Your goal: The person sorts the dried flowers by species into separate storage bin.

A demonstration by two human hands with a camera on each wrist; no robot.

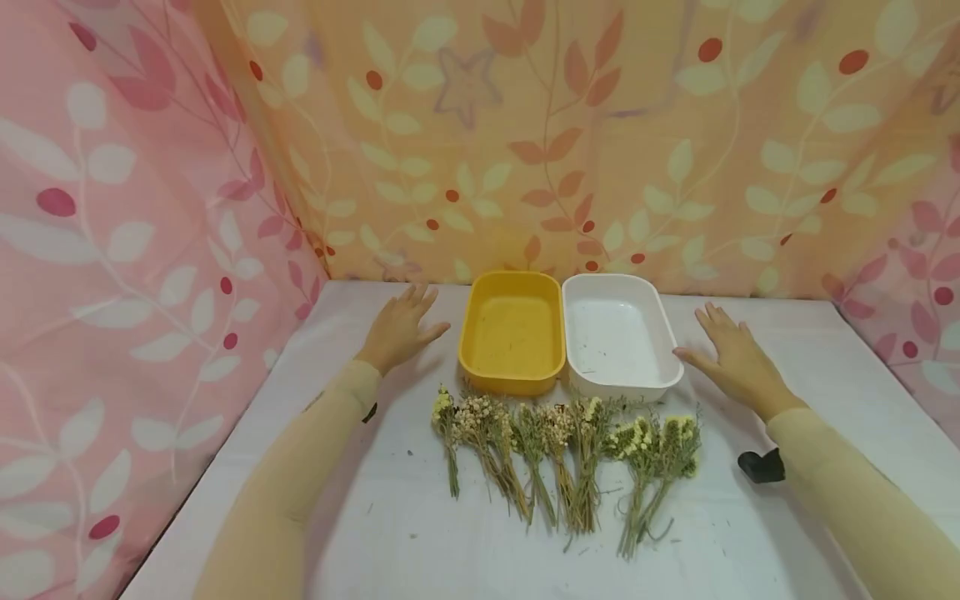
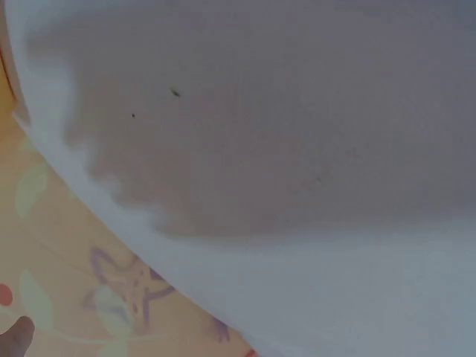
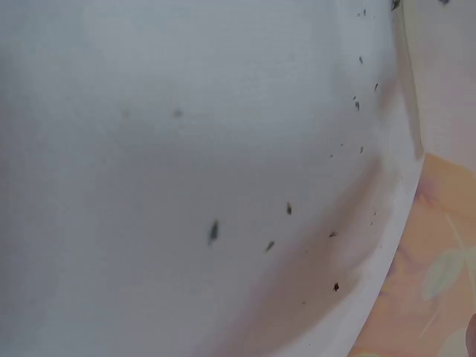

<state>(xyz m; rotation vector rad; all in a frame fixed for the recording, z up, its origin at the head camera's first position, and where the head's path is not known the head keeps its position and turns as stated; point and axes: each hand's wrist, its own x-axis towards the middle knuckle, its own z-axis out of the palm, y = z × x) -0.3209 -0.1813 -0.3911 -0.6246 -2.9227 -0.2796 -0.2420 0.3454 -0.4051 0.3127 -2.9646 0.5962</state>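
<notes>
hands (image 1: 395,333) flank yellow tub (image 1: 512,333) and white tub (image 1: 621,337).

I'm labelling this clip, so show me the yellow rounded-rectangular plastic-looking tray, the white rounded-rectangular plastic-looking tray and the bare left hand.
Yellow tray (image 1: 513,325): head view, on its inner floor.
White tray (image 1: 618,335): head view, on its inner floor.
Left hand (image 1: 396,331): head view, on its back.
</notes>
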